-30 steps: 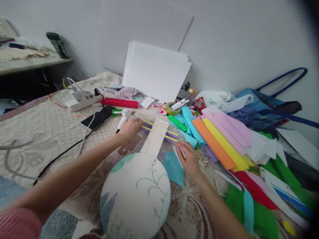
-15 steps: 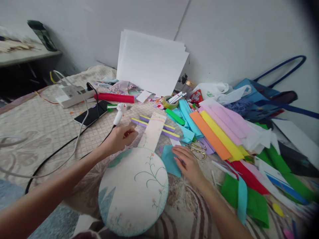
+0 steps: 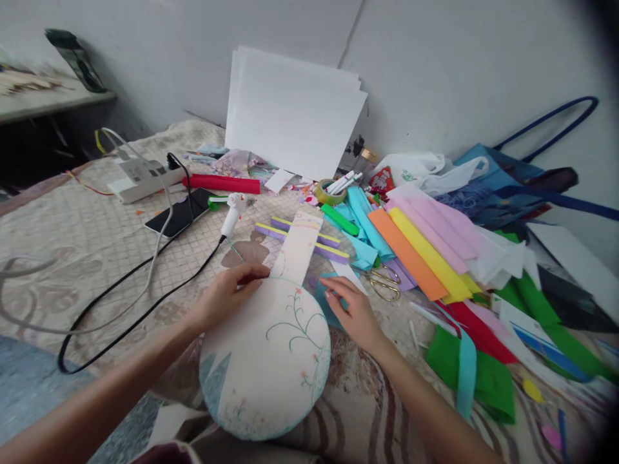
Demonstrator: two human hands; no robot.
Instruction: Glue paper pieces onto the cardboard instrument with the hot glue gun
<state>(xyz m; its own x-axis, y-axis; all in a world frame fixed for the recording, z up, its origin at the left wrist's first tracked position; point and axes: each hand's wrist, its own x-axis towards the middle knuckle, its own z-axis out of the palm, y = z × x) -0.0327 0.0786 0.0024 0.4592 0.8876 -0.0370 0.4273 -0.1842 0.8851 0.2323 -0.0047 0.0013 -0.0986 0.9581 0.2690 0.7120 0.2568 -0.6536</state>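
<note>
A round white board (image 3: 271, 361) painted with green vines and small orange flowers lies low in the middle, a long white strip (image 3: 296, 248) reaching away from its far edge. At the board's upper left edge, close to the strip, is my left hand (image 3: 235, 290), its fingers bent together over the rim. My right hand (image 3: 352, 310) hovers at the upper right edge, fingers lightly curved and apart, holding nothing visible. Blue paper (image 3: 329, 303) lies partly hidden under it. Purple-and-yellow bars (image 3: 333, 251) cross beneath the strip.
A white glue gun (image 3: 231, 216) stands left of the strip, its black cable (image 3: 145, 322) looping leftward. Behind it are a phone (image 3: 178, 216) and a power strip (image 3: 145, 183). Gold-handled scissors (image 3: 385, 283) and coloured paper rolls (image 3: 411, 258) lie to the right.
My left hand has come down from beside the glue gun onto the board's upper left edge. My right hand has shifted slightly left, toward the board, over the blue paper.
</note>
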